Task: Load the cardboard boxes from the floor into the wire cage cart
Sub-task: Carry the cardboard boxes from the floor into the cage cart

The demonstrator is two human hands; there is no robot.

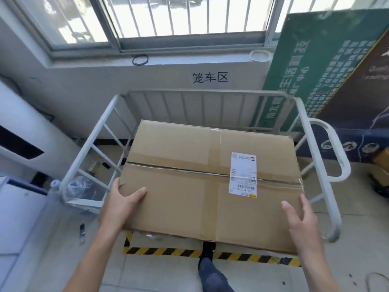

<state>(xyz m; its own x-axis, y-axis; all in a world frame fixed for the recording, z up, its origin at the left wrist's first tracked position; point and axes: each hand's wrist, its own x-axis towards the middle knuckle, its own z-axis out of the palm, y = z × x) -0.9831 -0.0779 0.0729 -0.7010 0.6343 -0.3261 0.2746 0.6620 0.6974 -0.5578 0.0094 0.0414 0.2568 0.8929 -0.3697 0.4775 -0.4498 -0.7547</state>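
A large brown cardboard box point(189, 186), taped along its middle and bearing a white shipping label, sits across the open front of the white wire cage cart point(88, 144), its near edge sticking out over the floor. My left hand point(124, 201) grips the box's near left corner, thumb on top. At the near right edge, my right hand point(299, 220) lies against the box with fingers spread and the thumb on its top face. The cart's floor is hidden under the box.
The cart stands against a white wall below a barred window. A green and brown signboard point(336, 70) leans at the right. Yellow-black hazard tape point(168, 251) marks the floor in front. White appliances point(21, 127) stand at the left. My leg and shoe point(208, 268) are below the box.
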